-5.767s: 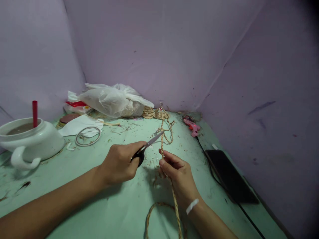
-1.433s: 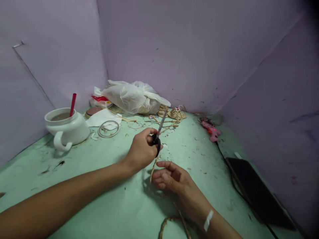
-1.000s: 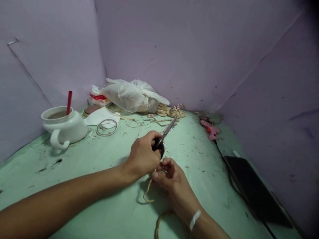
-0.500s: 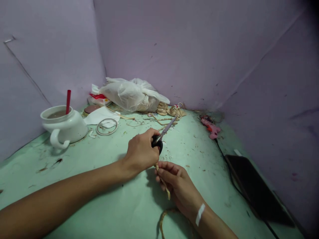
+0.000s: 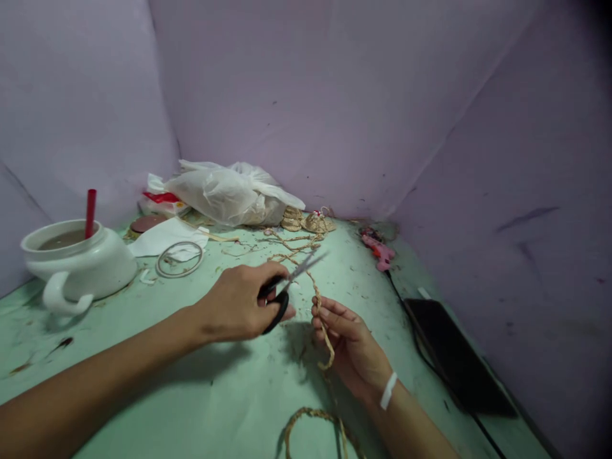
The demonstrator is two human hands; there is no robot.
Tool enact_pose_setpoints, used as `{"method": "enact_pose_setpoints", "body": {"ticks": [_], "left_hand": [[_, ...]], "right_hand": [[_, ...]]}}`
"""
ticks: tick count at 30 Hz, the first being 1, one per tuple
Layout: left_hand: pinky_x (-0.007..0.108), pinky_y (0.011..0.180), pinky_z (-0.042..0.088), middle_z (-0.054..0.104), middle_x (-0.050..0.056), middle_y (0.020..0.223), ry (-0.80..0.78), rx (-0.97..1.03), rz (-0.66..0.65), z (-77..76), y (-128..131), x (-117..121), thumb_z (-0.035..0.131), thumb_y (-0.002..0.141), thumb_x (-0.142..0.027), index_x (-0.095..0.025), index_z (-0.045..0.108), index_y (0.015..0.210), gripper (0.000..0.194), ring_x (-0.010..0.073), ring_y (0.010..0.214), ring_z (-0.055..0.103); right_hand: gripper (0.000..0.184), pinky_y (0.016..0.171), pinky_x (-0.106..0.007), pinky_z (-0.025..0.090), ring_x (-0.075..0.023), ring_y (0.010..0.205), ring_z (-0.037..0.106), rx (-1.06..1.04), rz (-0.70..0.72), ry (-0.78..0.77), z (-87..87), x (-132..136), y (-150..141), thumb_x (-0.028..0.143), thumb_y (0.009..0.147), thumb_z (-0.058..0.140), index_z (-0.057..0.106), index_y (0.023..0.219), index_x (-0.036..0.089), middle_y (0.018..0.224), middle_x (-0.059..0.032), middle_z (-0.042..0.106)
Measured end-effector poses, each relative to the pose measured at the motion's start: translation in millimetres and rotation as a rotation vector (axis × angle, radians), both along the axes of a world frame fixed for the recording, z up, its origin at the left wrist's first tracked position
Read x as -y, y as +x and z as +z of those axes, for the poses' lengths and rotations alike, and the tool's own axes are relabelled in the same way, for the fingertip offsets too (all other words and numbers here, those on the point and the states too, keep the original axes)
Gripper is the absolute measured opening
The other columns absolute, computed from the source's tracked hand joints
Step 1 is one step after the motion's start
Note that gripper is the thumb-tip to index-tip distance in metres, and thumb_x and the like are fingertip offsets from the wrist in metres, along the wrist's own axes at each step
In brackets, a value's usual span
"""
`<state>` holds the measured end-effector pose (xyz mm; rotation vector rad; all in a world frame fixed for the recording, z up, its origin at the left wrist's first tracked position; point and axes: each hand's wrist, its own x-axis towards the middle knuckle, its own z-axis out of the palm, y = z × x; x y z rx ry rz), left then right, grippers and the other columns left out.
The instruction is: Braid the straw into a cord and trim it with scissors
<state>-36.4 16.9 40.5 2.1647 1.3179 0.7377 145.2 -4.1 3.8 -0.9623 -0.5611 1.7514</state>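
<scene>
Black-handled scissors [image 5: 278, 305] are gripped in my left hand [image 5: 239, 303], their blades spread apart and pointing up and to the right. My right hand [image 5: 351, 341] pinches a braided straw-coloured cord [image 5: 326, 336] between thumb and fingers, just right of the scissors. One end of the cord hangs curled below my fingertips. Above them the cord runs up behind the blades toward the back of the table. A loop of similar cord [image 5: 306, 413] lies at the near edge, under my right wrist. The blades are apart from the pinched part of the cord.
On the left stands a white mug-like pot [image 5: 105, 264] with a red stick. A metal ring [image 5: 180, 275], white paper [image 5: 165, 236] and a plastic bag [image 5: 224, 194] lie behind. Small woven straw hats [image 5: 318, 223] sit at the back. A pink glue gun [image 5: 380, 250] and dark tablet [image 5: 454, 357] are right.
My left hand has moved left, away from my right hand, and the scissors have opened. The cord now shows stretched above my right fingers. The whole view has shifted slightly right.
</scene>
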Motion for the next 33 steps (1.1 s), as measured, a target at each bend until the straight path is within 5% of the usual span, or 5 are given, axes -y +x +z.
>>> {"method": "enact_pose_setpoints", "body": {"ticks": [4,10,33], "left_hand": [[0.027,0.063,0.039,0.061,0.003,0.081,0.221,-0.354,-0.151,-0.5,1,10,0.047,0.066,-0.022,-0.020,0.051,0.103,0.037,0.0180,0.072,0.055],[0.034,0.066,0.041,0.059,0.008,0.085,0.289,-0.549,-0.168,-5.6,4,8,0.044,0.065,-0.022,-0.017,0.048,0.109,0.044,0.0230,0.075,0.054],[0.031,0.055,0.040,0.061,0.007,0.081,0.212,-0.596,-0.235,-19.5,3,8,0.042,0.065,-0.015,-0.017,0.042,0.112,0.047,0.0229,0.068,0.058]], "right_hand": [[0.020,0.040,-0.012,0.041,-0.0045,0.048,0.051,0.026,-0.020,0.015,1.2,-2,5,0.012,0.054,0.073,0.066,0.072,0.011,0.064,-0.0006,0.061],[0.019,0.039,-0.012,0.041,-0.0056,0.048,0.052,0.082,-0.054,0.024,-0.2,0,1,0.014,0.050,0.075,0.066,0.067,0.011,0.064,-0.0015,0.063],[0.017,0.038,-0.015,0.040,-0.0079,0.048,0.054,0.162,-0.091,0.040,-2.0,4,-6,0.016,0.047,0.075,0.066,0.060,0.012,0.062,-0.0021,0.064]]}}
